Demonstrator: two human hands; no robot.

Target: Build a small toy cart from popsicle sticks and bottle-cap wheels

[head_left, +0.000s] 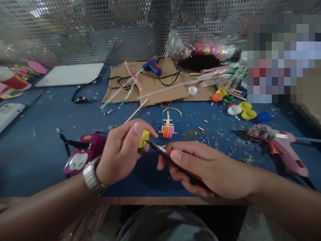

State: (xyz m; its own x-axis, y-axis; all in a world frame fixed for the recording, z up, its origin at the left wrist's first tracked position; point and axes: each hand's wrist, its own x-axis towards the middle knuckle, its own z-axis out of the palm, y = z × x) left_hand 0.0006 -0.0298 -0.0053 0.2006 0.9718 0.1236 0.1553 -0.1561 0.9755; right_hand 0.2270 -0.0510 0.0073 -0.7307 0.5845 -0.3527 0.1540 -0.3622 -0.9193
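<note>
Between the thumb and fingers of my left hand (125,152) is a yellow bottle cap (143,138), partly hidden by the fingers. My right hand (193,167) is closed around the red and black handle of a cutter knife (160,149). The blade points left and its tip meets the cap's right side. Just beyond the hands, a small model made of wooden sticks (168,122) lies on the blue table, with an orange and a pink cap (168,132) at its near end. A thin yellow ring strip (172,108) curves behind it.
To the right lies a pink glue gun (283,144); a blue glue gun (153,66) rests on cardboard (163,90) at the back. Loose bottle caps (248,114) and a bundle of sticks (225,77) are at right. A purple device (84,154) stands left of my left hand.
</note>
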